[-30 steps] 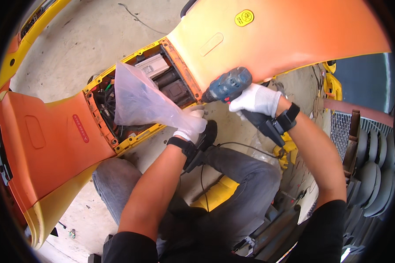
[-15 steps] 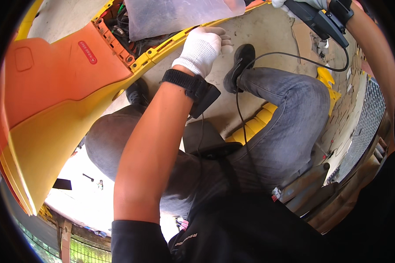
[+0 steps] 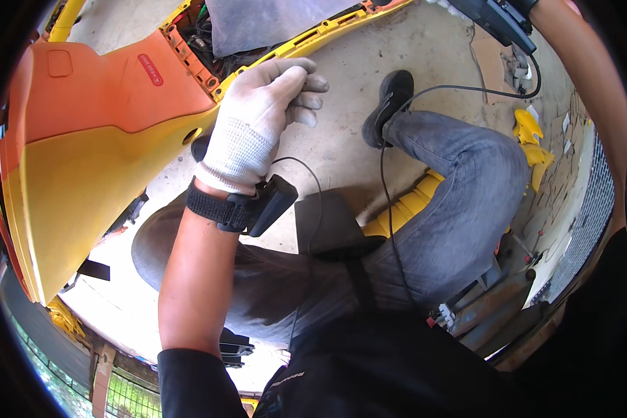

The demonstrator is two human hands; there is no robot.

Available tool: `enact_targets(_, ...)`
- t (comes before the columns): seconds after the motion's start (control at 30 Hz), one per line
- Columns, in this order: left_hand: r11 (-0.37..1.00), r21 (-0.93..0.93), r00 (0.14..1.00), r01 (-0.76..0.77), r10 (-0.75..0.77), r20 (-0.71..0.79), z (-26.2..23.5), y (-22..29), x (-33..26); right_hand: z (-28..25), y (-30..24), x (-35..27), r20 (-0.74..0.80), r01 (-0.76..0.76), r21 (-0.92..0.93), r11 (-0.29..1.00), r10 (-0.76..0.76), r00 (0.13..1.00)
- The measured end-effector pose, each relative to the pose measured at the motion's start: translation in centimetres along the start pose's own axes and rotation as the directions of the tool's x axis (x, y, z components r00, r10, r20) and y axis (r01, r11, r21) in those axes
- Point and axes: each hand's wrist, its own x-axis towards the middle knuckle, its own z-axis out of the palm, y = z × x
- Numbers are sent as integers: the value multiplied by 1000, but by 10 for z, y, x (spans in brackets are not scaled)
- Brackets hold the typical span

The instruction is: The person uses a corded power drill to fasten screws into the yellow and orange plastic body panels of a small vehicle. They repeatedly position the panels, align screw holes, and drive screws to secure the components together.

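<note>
My left hand (image 3: 265, 104), in a white knitted glove with greyed fingertips, is raised beside the yellow rim (image 3: 306, 43) of an orange and yellow body shell (image 3: 104, 104). Its fingers are curled in and the thumb lies against them; whatever they may hold is hidden. Inside the shell's opening, wires and dark parts (image 3: 200, 35) show beside a translucent plastic sheet (image 3: 258, 24). At the top right edge my right hand (image 3: 447, 7) is mostly cut off, with only gloved fingertips in view. A black device (image 3: 491, 24) is strapped at that wrist, covering part of the hand.
A black cable (image 3: 467, 87) runs from the wrist device across my bent leg. Yellow ribbed parts (image 3: 404, 209) lie under that leg. Farther right are yellow pieces (image 3: 529, 132), cardboard (image 3: 489, 66) and scraps on the concrete floor. A dark box (image 3: 327, 226) sits between my thighs.
My left hand has come back from the far part of the yellow rim, down and to the left, its fingers now curled. My right hand has slid farther out past the top edge.
</note>
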Motion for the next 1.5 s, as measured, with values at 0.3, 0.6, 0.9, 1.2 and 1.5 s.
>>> enact_targets(0.3, 979, 193, 997, 67, -73, 25, 18, 11, -24, 4, -3, -22, -100, -15, -125, 992, 2, 995)
enact_targets(0.6, 961, 276, 998, 21, -36, 49, 14, 2, -25, 17, 27, -13, -18, 9, 20, 1000, -9, 1000)
enact_targets(0.9, 944, 328, 998, 36, -51, 38, 20, 1, -26, 20, 45, -6, -47, 268, -134, 954, -276, 960)
enact_targets(1.2, 957, 290, 997, -7, -16, 78, 19, 3, -24, 14, 43, -1, -54, 174, -108, 979, -180, 982)
enact_targets(1.5, 971, 237, 998, -39, 27, 55, 20, -2, -22, 7, 61, 14, 71, 414, -427, 804, -426, 902)
